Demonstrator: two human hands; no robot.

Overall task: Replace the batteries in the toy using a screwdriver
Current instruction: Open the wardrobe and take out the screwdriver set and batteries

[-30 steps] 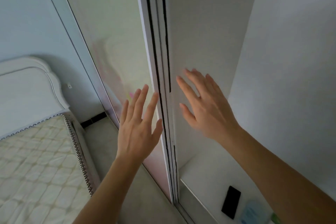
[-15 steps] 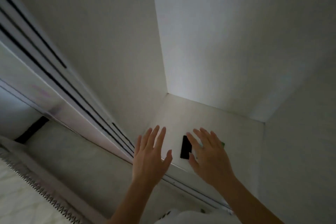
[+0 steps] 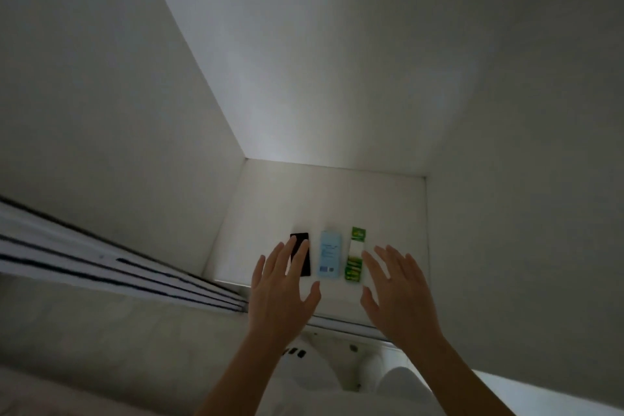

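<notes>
White shelf board (image 3: 388,213) lies under both hands now. A second ago they were raised against the sliding door, and half a second ago the right hand covered most of what lies here. The left hand (image 3: 282,290) and right hand (image 3: 396,294) have since drawn apart, each with fingers spread wide and holding nothing.

Three flat things show in a row in the gap between them. A black slab (image 3: 300,255) is nearest the left hand, whose fingertips cross its near edge; I cannot tell whether they touch it. A pale blue packet (image 3: 330,255) sits in the middle. A green-and-white battery pack (image 3: 356,253) lies just beside the right hand's fingertips, apart from them.

All three lie flat and parallel, with their long axes running straight away from the hands towards the back wall. The battery pack's green header end points away and its green cells lie at the near end. The door track (image 3: 135,272) runs off beyond the left hand.
</notes>
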